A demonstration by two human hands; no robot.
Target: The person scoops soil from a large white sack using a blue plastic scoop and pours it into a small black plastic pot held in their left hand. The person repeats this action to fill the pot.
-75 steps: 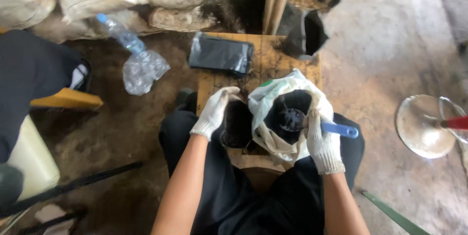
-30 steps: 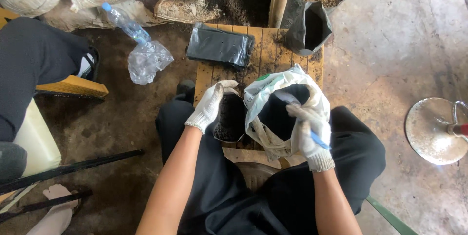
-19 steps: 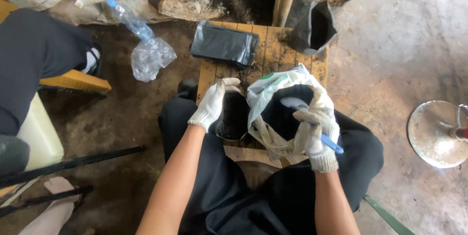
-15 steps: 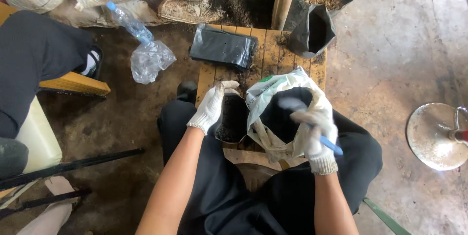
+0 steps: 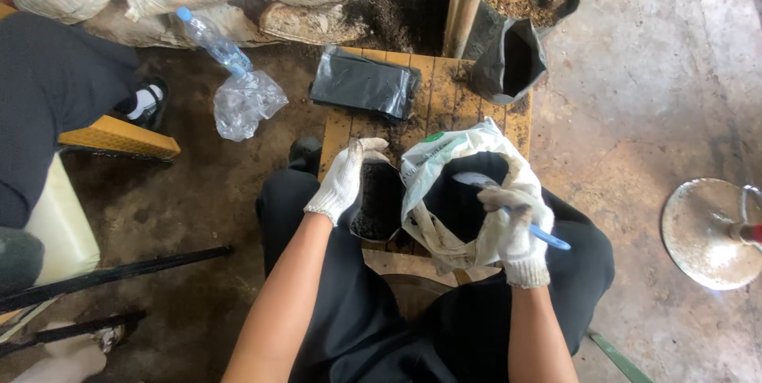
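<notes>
From the head camera I look down on two gloved hands above a low wooden worktop; the left hand wears a white knitted glove and its grip is closed on the rim of a small black bag, which stands open between the knees and has dark soil inside; the fingers fold over the left edge of this bag, so the bag is held upright against the worktop. The right hand, also in a white glove, has its grip closed around a blue-handled scoop; the blue handle comes out behind the hand toward the right, and the pale front part of the scoop points left, over the mouth of a white sack. This white sack sits just beside the black bag, touching it on its right side, and it is dark inside; I cannot tell how full it is.

On the far part of the worktop lies a flat stack of black bags, with loose soil around; at the far right corner stands another black bag, open and leaning. On the floor to the left lie a plastic bottle and a crumpled clear plastic bag, near each other; at the right edge is a round metal base; another person in dark clothes sits at the left.
</notes>
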